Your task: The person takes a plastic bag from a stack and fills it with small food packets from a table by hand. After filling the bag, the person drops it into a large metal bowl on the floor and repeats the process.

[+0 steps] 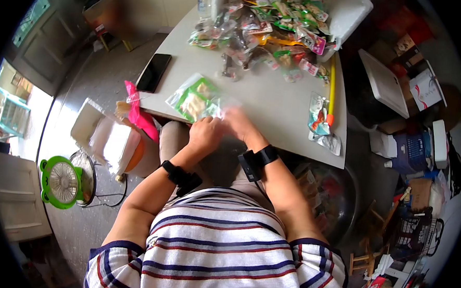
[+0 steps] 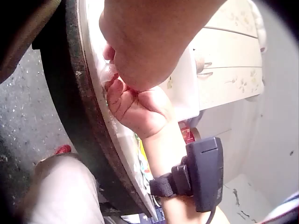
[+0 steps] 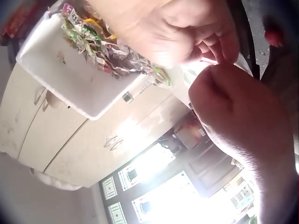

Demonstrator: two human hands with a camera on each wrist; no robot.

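Note:
A clear plastic bag with green print (image 1: 195, 103) lies at the table's near edge, pale pieces showing inside. My left hand (image 1: 206, 135) grips its near corner with curled fingers. Against it, my right hand (image 1: 238, 124) pinches the same end of the bag, blurred in the head view. The left wrist view shows the curled fingers of the right hand (image 2: 138, 109) and a bit of clear film at the fingertips. Both hands meet in the right wrist view, where the left hand (image 3: 243, 102) hides most of the bag.
Small snack packets (image 1: 278, 26) are heaped at the table's back beside a white foam box (image 1: 349, 17). A black phone (image 1: 154, 73) lies at the left, a yellow stick (image 1: 332, 89) and silver-blue packets (image 1: 319, 120) at the right. Pink plastic (image 1: 138, 113) hangs by the left edge.

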